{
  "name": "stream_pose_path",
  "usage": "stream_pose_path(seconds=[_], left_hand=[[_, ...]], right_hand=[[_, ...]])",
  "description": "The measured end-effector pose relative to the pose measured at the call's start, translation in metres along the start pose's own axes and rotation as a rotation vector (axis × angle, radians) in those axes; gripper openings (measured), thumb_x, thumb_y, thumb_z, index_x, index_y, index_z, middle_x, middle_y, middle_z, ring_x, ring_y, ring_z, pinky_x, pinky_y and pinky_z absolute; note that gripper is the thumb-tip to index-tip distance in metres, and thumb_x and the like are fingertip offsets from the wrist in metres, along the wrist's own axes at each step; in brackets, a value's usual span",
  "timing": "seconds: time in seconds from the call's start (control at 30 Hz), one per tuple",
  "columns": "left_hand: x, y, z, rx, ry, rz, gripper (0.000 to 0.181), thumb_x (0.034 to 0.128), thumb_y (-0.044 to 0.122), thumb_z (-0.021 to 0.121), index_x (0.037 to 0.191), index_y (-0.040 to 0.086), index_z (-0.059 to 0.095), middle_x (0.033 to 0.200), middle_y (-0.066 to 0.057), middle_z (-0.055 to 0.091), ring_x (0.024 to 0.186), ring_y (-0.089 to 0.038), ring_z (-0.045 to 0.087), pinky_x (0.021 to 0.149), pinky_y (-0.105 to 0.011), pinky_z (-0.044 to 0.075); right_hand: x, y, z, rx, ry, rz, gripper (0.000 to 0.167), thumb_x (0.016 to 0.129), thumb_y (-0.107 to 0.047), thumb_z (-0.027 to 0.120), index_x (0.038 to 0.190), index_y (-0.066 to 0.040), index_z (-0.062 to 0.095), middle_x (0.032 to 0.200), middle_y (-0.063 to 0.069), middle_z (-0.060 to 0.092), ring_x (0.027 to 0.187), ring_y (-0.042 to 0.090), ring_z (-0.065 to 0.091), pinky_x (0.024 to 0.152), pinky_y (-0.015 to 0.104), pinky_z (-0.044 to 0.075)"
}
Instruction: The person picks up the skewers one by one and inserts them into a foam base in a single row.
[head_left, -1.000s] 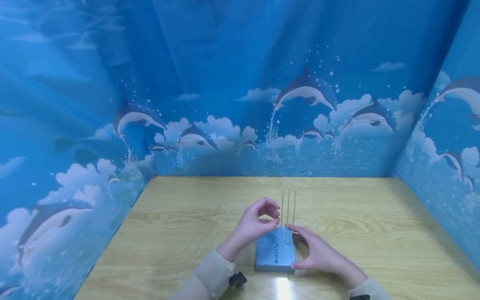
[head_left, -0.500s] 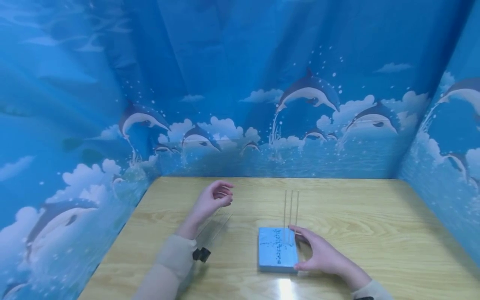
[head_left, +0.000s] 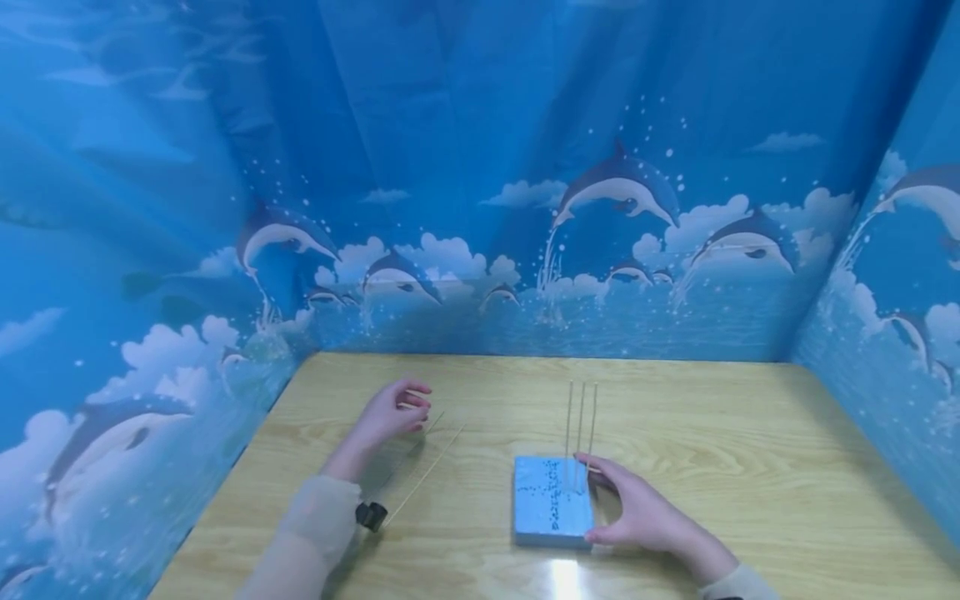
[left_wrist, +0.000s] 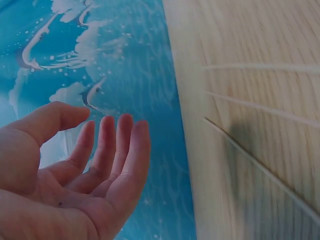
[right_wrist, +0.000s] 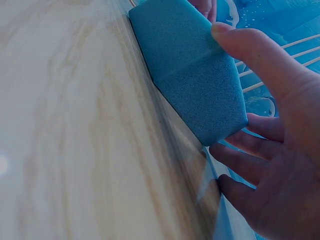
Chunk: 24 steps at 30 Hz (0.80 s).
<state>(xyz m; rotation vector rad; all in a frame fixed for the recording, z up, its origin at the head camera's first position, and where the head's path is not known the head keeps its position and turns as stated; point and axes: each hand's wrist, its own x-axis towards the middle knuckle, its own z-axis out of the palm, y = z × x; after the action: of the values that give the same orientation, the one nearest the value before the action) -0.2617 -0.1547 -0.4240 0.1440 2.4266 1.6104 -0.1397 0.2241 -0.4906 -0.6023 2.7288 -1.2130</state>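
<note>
A blue foam block [head_left: 532, 518] with many small holes in its top stands on the table. Three thin sticks [head_left: 581, 423] rise upright from its right part. My right hand [head_left: 641, 510] grips the block's right side, thumb at the near corner and fingers toward the far one; the right wrist view shows the thumb and fingers around the foam block [right_wrist: 200, 75]. Over on the left, my left hand [head_left: 390, 410] hovers above the table with loosely bent fingers and holds nothing. Close to it lie loose thin sticks [head_left: 427, 472]; three sticks [left_wrist: 265, 169] appear in the left wrist view.
The wood-grain table [head_left: 697, 417] is enclosed at the back and sides by a blue curtain [head_left: 450, 167] printed with dolphins and clouds. A small black device [head_left: 371, 516] sits at the left wrist, over the near ends of the loose sticks.
My left hand has moved left from beside the upright sticks to above the loose ones, dipping a little lately. The right hand stays at the foam block.
</note>
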Motion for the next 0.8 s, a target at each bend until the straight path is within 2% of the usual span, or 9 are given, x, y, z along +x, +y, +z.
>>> stream_pose_path(seconds=[0.1, 0.23, 0.37, 0.5, 0.67, 0.8], left_hand=[[-0.001, -0.005, -0.005, 0.052, 0.009, -0.005, 0.038, 0.0894, -0.001, 0.06, 0.127, -0.003, 0.056, 0.112, -0.024, 0.064, 0.094, -0.028, 0.067, 0.083, -0.038, 0.061], [-0.001, -0.012, -0.011, 0.182, 0.011, -0.003, 0.036, 0.0877, 0.0, 0.062, 0.123, -0.004, 0.059, 0.105, -0.02, 0.067, 0.086, -0.024, 0.067, 0.075, -0.034, 0.062], [-0.003, -0.02, -0.015, 0.291, 0.013, -0.046, 0.035, 0.0854, 0.0, 0.064, 0.12, -0.002, 0.062, 0.1, -0.016, 0.067, 0.076, -0.021, 0.065, 0.066, -0.031, 0.06], [-0.006, -0.029, -0.017, 0.372, 0.006, -0.084, 0.033, 0.0832, -0.002, 0.067, 0.116, -0.001, 0.063, 0.094, -0.013, 0.065, 0.072, -0.021, 0.063, 0.061, -0.031, 0.058], [-0.003, -0.037, -0.01, 0.473, -0.04, -0.056, 0.034, 0.0805, 0.001, 0.073, 0.113, 0.0, 0.064, 0.092, -0.01, 0.065, 0.079, -0.019, 0.061, 0.065, -0.031, 0.057], [-0.001, -0.036, -0.007, 0.543, -0.045, -0.055, 0.037, 0.0765, 0.005, 0.077, 0.111, 0.002, 0.065, 0.09, -0.007, 0.064, 0.081, -0.019, 0.06, 0.072, -0.033, 0.056]], right_hand=[[0.001, -0.001, -0.001, 0.0, -0.006, 0.0, 0.108, 0.063, -0.046, 0.087, 0.149, -0.004, 0.037, 0.15, 0.019, 0.045, 0.128, 0.038, 0.054, 0.109, 0.062, 0.037], [0.002, -0.001, -0.001, -0.007, -0.007, -0.006, 0.108, 0.064, -0.046, 0.087, 0.149, -0.004, 0.037, 0.15, 0.019, 0.045, 0.128, 0.037, 0.055, 0.109, 0.061, 0.038], [0.005, -0.002, 0.0, 0.002, -0.009, -0.022, 0.107, 0.064, -0.046, 0.087, 0.149, -0.003, 0.037, 0.15, 0.018, 0.045, 0.128, 0.037, 0.055, 0.109, 0.059, 0.038], [0.007, -0.001, 0.004, 0.02, -0.02, -0.031, 0.107, 0.065, -0.045, 0.087, 0.149, -0.003, 0.037, 0.151, 0.017, 0.045, 0.129, 0.036, 0.054, 0.11, 0.057, 0.038], [0.002, 0.002, 0.004, -0.007, -0.008, -0.02, 0.107, 0.064, -0.046, 0.087, 0.15, -0.005, 0.037, 0.151, 0.018, 0.045, 0.128, 0.037, 0.055, 0.109, 0.058, 0.038], [0.0, 0.001, 0.002, -0.024, 0.013, -0.034, 0.107, 0.064, -0.047, 0.086, 0.149, -0.004, 0.038, 0.149, 0.019, 0.046, 0.126, 0.038, 0.056, 0.107, 0.058, 0.04]])
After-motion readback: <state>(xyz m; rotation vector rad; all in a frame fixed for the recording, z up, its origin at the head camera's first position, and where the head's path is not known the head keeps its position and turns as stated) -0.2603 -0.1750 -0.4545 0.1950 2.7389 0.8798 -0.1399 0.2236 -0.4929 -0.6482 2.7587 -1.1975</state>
